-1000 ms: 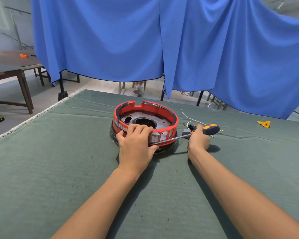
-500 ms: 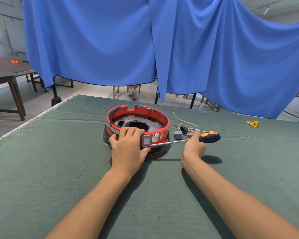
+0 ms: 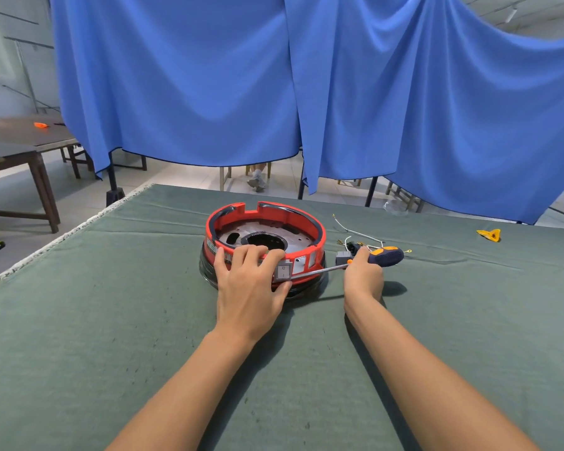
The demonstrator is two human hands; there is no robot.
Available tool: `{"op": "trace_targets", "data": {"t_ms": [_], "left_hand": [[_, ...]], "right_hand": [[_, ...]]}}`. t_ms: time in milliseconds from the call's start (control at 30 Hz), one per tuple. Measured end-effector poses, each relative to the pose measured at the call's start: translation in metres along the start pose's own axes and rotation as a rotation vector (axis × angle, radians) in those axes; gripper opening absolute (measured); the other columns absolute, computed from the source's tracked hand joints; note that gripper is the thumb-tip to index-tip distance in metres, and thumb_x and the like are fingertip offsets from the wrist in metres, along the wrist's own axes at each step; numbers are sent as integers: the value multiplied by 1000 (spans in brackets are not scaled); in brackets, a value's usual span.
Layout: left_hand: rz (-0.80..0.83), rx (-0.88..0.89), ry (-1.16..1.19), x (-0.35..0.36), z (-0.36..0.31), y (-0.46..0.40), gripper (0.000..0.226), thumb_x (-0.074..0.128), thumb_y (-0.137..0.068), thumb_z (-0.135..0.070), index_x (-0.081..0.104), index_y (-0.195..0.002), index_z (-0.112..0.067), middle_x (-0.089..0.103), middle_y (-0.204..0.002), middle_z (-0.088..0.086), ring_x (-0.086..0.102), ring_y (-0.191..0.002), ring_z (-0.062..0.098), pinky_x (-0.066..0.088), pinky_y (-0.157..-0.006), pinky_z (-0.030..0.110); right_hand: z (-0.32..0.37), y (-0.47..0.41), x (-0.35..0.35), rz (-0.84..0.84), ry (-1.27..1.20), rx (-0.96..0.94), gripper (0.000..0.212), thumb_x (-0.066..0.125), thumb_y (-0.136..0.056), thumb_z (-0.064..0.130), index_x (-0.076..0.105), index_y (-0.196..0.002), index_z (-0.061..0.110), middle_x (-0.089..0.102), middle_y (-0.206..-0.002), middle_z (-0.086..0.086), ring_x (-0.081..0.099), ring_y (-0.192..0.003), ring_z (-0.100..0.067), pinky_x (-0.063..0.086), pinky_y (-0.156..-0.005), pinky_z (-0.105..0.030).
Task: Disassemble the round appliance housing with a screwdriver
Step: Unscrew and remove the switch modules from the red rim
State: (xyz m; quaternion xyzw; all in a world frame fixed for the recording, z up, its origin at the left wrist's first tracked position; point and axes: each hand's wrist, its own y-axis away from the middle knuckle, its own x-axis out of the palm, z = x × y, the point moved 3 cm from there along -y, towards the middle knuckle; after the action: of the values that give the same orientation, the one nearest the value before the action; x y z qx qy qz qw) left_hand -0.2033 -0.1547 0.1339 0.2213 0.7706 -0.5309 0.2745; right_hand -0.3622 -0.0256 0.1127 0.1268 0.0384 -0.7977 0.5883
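A round red housing [image 3: 302, 222] with a metal plate and a dark centre hole inside sits on the green table [image 3: 111, 320]. My left hand [image 3: 251, 284] grips its near rim, fingers curled over the edge, thumb by a grey switch [image 3: 284, 271] on the front wall. My right hand [image 3: 363, 275] holds a screwdriver [image 3: 385, 255] by its dark blue and orange handle. The steel shaft runs left and its tip meets the housing wall just right of the switch.
Loose wires and small grey parts [image 3: 349, 249] lie right of the housing, behind the screwdriver. A yellow piece [image 3: 489, 235] lies at the far right. Blue curtains [image 3: 306, 92] hang behind the table. A wooden table [image 3: 20, 148] stands at the left.
Both hands keep their grips on the rim and the screwdriver. The handle sits a little lower against the housing wall than a second ago. Most of the shift in the picture comes from my head moving.
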Motion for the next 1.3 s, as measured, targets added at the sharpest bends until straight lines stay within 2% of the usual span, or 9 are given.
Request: {"op": "trace_targets", "data": {"t_ms": [167, 367, 567, 700, 800, 933, 1067, 1167, 1300], "left_hand": [[13, 38, -35, 0, -1, 0, 45, 80, -68, -29, 65, -109, -19, 63, -112, 4, 54, -112, 29, 28, -105, 60], [-1, 63, -28, -1, -2, 1, 42, 81, -69, -28, 67, -108, -18, 64, -113, 5, 56, -112, 30, 29, -103, 61], [-66, 128, 31, -4, -3, 1, 42, 79, -72, -26, 67, -111, -16, 66, -114, 2, 57, -115, 25, 29, -104, 61], [-182, 207, 105, -6, -17, 1, 33, 69, -78, -27, 66, -106, -11, 67, -107, 0, 54, -108, 20, 35, -101, 55], [-272, 197, 174, -11, -19, 0, 33, 63, -81, -32, 66, -103, -7, 65, -100, 4, 50, -97, 23, 39, -89, 41], [-401, 188, 184, -23, -15, 0, 33, 64, -82, -34, 67, -96, -4, 59, -87, 9, 46, -82, 24, 39, -72, 37], [-421, 166, 194, -24, -14, 1, 34, 63, -82, -35, 68, -97, -5, 56, -85, 10, 45, -82, 22, 39, -71, 36], [-383, 161, 194, -20, -15, 3, 33, 66, -81, -33, 68, -99, -5, 56, -87, 9, 48, -83, 22, 40, -71, 37], [-322, 189, 192, -16, -20, 4, 30, 69, -79, -23, 68, -101, -4, 58, -87, 9, 54, -80, 26, 45, -67, 41]], "right_hand": [[-11, 8, -14, 13, -291, -44, 41, 47, -92, 47, 56, -68, 15, 60, -76, -6, 54, -73, -29, 42, -68, -40], [-29, 21, -30, 46, -502, 5, 39, 58, -82, 51, 52, -61, 18, 45, -42, 9, 40, -45, -16, 28, -48, -30], [-22, 29, -35, 110, -563, 53, 31, 68, -83, 34, 56, -63, 14, 47, -47, 6, 37, -38, -10, 27, -41, -23], [-3, 32, -41, 380, -673, 74, 21, 72, -79, 18, 58, -64, 14, 56, -47, 4, 38, -29, -3, 19, -32, -10], [22, 29, -55, 499, -649, -14, 20, 68, -83, 16, 60, -64, 12, 56, -48, 2, 36, -28, -3, 17, -31, -10], [50, 21, -82, 466, -783, -86, 18, 66, -85, 21, 59, -70, 15, 55, -49, 7, 31, -28, -2, 13, -35, -13], [57, 33, -87, 587, -811, -144, 6, 67, -84, 27, 67, -84, 21, 71, -65, -1, 52, -37, -6, 34, -35, -13], [54, 48, -77, 704, -692, -284, 15, 60, -90, 22, 63, -104, 27, 76, -86, -9, 68, -52, -15, 46, -42, -17], [41, 76, -59, 750, -461, -616, 16, 64, -90, 10, 61, -94, 25, 73, -89, -17, 72, -70, -30, 52, -49, -26]]}}
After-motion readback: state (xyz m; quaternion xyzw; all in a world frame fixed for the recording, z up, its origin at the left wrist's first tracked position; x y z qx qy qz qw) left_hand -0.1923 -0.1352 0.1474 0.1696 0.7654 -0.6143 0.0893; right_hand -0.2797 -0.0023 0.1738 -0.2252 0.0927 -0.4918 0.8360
